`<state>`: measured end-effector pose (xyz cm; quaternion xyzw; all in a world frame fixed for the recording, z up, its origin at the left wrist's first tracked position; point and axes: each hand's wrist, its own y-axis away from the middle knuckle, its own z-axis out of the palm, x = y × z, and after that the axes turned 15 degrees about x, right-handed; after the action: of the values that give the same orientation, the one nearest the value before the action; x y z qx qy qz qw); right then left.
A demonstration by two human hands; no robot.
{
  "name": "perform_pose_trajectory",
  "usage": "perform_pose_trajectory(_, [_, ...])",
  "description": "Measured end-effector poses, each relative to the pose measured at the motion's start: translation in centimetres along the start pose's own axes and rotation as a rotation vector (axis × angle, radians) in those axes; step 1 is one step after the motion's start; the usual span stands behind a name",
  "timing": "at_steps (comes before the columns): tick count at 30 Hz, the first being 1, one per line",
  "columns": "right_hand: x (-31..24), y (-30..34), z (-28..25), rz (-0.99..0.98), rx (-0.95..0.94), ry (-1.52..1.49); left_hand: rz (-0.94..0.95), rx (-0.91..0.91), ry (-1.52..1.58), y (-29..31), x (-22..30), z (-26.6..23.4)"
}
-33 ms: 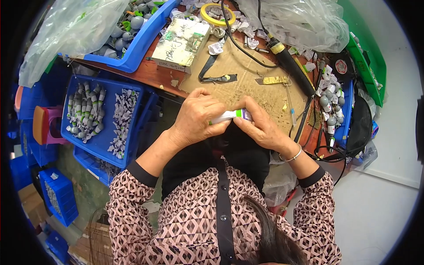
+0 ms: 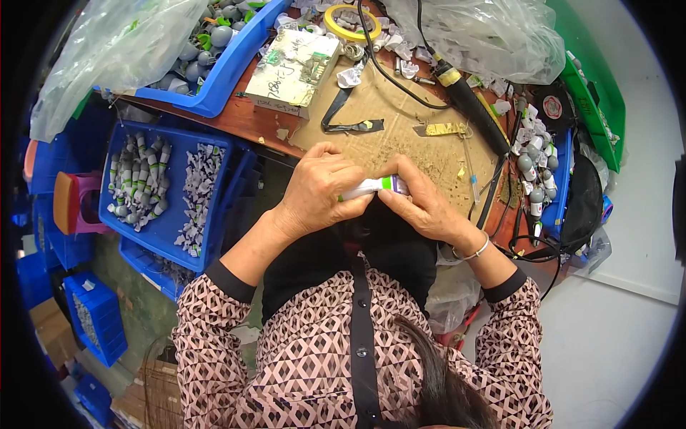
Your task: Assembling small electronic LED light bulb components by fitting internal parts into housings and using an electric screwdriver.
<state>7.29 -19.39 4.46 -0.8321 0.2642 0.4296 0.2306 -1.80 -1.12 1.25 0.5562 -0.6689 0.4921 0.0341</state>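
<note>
Close in front of my body, at the near edge of the work table, both hands grip one small white tube (image 2: 366,188) with a green and purple band. My left hand (image 2: 318,187) curls round its left end, fingers closed, and hides that end. On the banded right end, my right hand (image 2: 423,201) pinches with thumb and forefinger. The tube lies almost level between the hands. Under and beyond them is a brown cardboard sheet (image 2: 400,146) littered with crumbs. A strip of black tape (image 2: 366,127) lies on it.
Left, a blue tray (image 2: 161,232) holds grey-ended tubes and crumpled white pieces. Behind it is a blue bin (image 2: 214,96) of grey balls. A marked white box (image 2: 293,71), yellow tape roll (image 2: 330,20) and black-handled corded tool (image 2: 475,111) are on the table. More tubes (image 2: 534,171) lie right.
</note>
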Motion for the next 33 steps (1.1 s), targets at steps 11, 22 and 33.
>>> perform_pose_trajectory(11, [0.5,-0.7,0.3,0.098,-0.091,-0.072,-0.057,0.058,-0.004,1.0,-0.2,0.3])
perform_pose_trajectory(22, [3.6,-1.5,-0.2,0.022,-0.151,-0.280,-0.153,0.014,-0.042,0.5,1.0,0.6])
perform_pose_trajectory(33, [3.8,0.0,1.5,-0.115,0.033,-0.153,0.099,-0.020,-0.203,-0.1,0.5,0.9])
